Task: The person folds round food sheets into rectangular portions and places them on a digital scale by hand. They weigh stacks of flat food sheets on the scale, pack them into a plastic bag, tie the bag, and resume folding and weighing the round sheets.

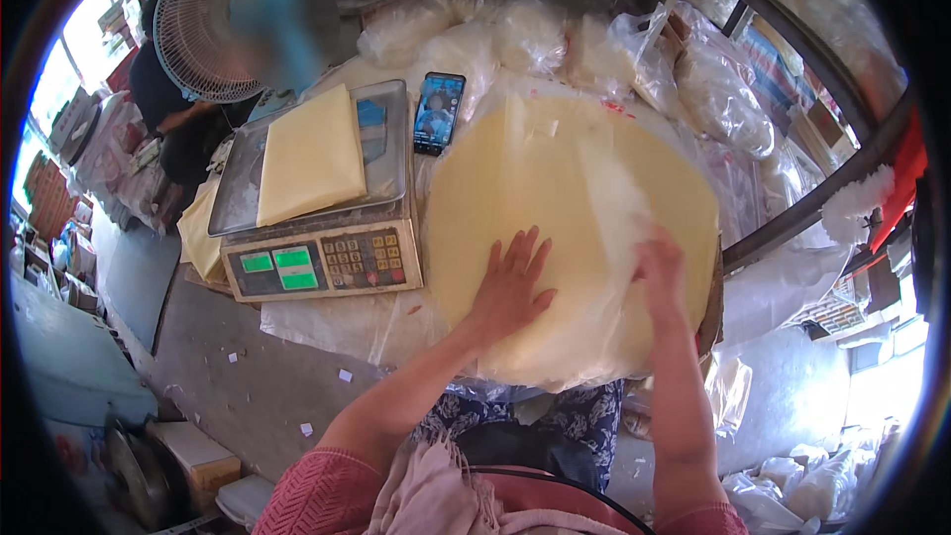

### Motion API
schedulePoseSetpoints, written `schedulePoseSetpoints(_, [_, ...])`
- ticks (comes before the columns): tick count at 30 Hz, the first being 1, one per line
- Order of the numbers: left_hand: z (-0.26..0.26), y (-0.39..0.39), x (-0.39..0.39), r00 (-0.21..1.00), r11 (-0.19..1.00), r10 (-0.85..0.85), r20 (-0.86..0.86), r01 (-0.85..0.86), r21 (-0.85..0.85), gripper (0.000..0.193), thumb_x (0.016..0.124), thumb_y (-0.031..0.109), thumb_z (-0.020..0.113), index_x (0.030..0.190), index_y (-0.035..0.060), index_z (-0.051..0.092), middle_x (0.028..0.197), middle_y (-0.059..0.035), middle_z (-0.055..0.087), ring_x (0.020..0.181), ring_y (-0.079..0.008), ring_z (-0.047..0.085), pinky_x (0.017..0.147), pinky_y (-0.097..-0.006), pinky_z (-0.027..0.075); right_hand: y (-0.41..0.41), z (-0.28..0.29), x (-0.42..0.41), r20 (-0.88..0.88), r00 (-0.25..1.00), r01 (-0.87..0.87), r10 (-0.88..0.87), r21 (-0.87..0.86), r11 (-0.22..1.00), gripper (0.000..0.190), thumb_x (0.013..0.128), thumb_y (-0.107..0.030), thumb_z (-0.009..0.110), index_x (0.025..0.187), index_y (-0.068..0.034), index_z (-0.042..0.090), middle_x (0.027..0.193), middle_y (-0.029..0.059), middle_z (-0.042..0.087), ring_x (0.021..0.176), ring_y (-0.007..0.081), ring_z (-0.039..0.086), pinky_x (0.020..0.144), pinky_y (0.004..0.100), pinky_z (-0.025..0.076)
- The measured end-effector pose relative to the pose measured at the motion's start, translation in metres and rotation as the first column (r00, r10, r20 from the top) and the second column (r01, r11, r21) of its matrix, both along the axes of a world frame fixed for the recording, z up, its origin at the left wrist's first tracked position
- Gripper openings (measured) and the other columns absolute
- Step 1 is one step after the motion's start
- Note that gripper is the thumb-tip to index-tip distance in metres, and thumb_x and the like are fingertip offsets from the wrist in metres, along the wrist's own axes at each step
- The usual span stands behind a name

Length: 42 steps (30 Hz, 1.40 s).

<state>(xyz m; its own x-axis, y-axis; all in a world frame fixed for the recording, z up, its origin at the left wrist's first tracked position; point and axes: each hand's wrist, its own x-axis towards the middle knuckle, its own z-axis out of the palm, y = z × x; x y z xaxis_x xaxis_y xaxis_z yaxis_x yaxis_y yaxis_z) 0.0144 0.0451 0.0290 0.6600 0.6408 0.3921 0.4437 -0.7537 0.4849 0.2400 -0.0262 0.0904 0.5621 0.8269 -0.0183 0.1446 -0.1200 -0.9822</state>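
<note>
A large round stack of thin pale-yellow sheets (pixel 475 186) lies before me, partly under clear plastic film (pixel 553 345). My left hand (pixel 516 286) rests flat on the film-covered sheets, fingers spread. My right hand (pixel 657 260) is over the right part of the stack, fingers curled and blurred, beside a whitish raised strip of film; whether it grips the film is unclear. To the left, a folded pale-yellow sheet bundle (pixel 312 156) lies on the metal tray (pixel 385 108) of a digital scale (pixel 323 261), whose displays are lit green.
A smartphone (pixel 439 113) lies between scale and stack. Filled clear plastic bags (pixel 531 33) line the table's back. A fan (pixel 212 22) stands at the upper left, near a seated person (pixel 174 108). A dark metal bar (pixel 799 212) slants along the right.
</note>
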Motion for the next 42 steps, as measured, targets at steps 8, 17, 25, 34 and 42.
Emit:
schedulePoseSetpoints(8, [-0.014,0.002,0.012,0.974,0.995,0.005,-0.226,0.018,0.098,0.056,0.088,0.038,0.044,0.132,0.0030,0.038,0.142,-0.0168,0.030,0.134,-0.0306,0.024,0.109,-0.0490,0.015,-0.075,-0.020,0.084,0.551,0.782,0.445,-0.291,-0.167,0.880,0.018,0.081,-0.009,0.055,0.096,0.000,0.057,0.067,0.0065,0.059,0.057,0.0161,0.058,0.052,0.0276,0.047])
schedulePoseSetpoints(17, [-0.012,0.004,0.015,0.979,0.998,-0.033,-0.201,0.045,0.054,0.055,0.086,0.036,0.048,0.130,0.0030,0.041,0.140,-0.0183,0.032,0.132,-0.0336,0.027,0.106,-0.0524,0.019,0.154,-0.033,0.135,0.632,0.775,0.055,-0.004,-0.062,0.997,0.024,0.079,-0.021,0.066,0.094,-0.003,0.064,0.080,0.0071,0.066,0.069,0.0136,0.063,0.062,0.0278,0.050])
schedulePoseSetpoints(25, [-0.003,0.006,0.007,0.980,1.000,-0.030,-0.196,0.028,-0.014,0.054,0.085,0.035,0.052,0.128,0.0034,0.043,0.139,-0.0179,0.034,0.131,-0.0328,0.029,0.105,-0.0524,0.022,0.246,-0.057,0.126,0.753,0.651,0.211,0.099,-0.304,0.929,0.026,0.072,-0.027,0.070,0.082,-0.004,0.065,0.080,0.0105,0.066,0.078,0.0225,0.063,0.071,0.0342,0.049])
schedulePoseSetpoints(34, [-0.002,0.008,0.008,0.982,1.000,-0.021,-0.185,0.017,-0.021,0.053,0.085,0.035,0.053,0.127,0.0035,0.045,0.139,-0.0176,0.034,0.131,-0.0316,0.030,0.105,-0.0511,0.022,0.255,-0.039,0.092,0.536,0.795,-0.125,0.286,-0.316,0.940,0.020,0.072,-0.017,0.065,0.084,-0.002,0.062,0.068,0.0082,0.063,0.059,0.0169,0.062,0.059,0.0299,0.049])
schedulePoseSetpoints(42, [0.000,0.009,0.006,0.987,1.000,-0.010,-0.158,0.006,-0.026,0.052,0.084,0.033,0.054,0.126,0.0030,0.045,0.137,-0.0176,0.036,0.130,-0.0316,0.030,0.105,-0.0513,0.022,0.270,-0.035,0.052,0.525,0.743,-0.246,0.416,-0.364,0.898,0.016,0.073,-0.014,0.064,0.083,-0.002,0.063,0.069,0.0099,0.064,0.061,0.0185,0.063,0.060,0.0311,0.050])
